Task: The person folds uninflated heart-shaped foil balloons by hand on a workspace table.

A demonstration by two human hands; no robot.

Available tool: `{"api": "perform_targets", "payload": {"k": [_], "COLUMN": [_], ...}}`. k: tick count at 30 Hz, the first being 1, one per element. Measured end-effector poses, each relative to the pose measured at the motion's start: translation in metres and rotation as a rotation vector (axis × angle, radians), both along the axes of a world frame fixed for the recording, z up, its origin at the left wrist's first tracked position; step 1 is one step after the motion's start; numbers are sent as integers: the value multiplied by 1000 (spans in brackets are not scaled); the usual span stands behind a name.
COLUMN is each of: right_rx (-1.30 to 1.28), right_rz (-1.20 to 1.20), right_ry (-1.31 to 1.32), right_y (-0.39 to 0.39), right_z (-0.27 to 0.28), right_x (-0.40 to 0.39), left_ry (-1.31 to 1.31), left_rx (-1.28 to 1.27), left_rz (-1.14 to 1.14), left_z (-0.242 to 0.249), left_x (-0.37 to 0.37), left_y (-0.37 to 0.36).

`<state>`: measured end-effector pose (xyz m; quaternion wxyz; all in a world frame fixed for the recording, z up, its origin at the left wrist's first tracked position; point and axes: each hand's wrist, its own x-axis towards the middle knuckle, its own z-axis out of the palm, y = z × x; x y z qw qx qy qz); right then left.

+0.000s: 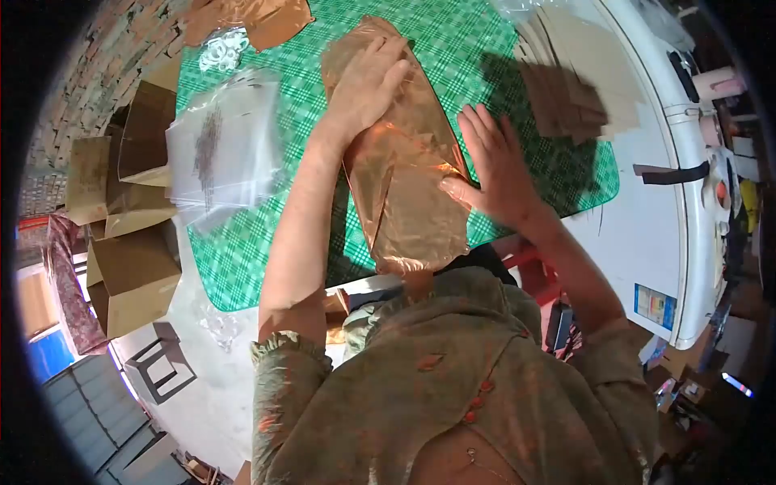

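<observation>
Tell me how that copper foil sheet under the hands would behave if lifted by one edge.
The foil sheet would likely flop and crease: it already shows folds and wrinkles under the left hand. It looks thin and glossy, so probably light and slippery on the green cloth. The right hand presses it flat, which hints that it springs up or shifts easily.

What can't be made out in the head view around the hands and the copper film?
- Copper film: the left hand covers its far part, so the folds beneath are hidden.
- Film's near end: drops behind the person's clothing.
- Right hand: its palm faces down, so contact under it is unseen.
- Stack of clear bags: dark print too blurred to read.
- Second copper sheet: cut by the top edge.
</observation>
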<state>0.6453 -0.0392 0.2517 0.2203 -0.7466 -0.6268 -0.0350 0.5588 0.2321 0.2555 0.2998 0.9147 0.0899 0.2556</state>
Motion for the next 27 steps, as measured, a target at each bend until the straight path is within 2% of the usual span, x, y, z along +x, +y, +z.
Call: {"api": "perform_targets", "payload": {"k": [5, 8, 14, 17, 20, 27], "right_rx": [52, 54, 42, 36, 17, -27], "right_rz": [-73, -110, -130, -134, -115, -108], "right_ry": [-1, -36, -133, -100, -75, -35], "right_y": [-4, -3, 1, 2, 2, 1], "right_z": [-4, -4, 0, 1, 7, 10], "right_x": [-28, -38, -44, -44, -46, -47], "left_ry": [1, 111, 60, -43, 51, 13], "left_rx": [20, 53, 159, 167, 151, 133], "left_rz": [2, -5, 20, 11, 20, -23], "left_z": [2, -2, -13, -15, -12, -6], "left_x": [0, 0, 1, 3, 0, 0], "left_y": [-1, 5, 8, 7, 7, 7]}}
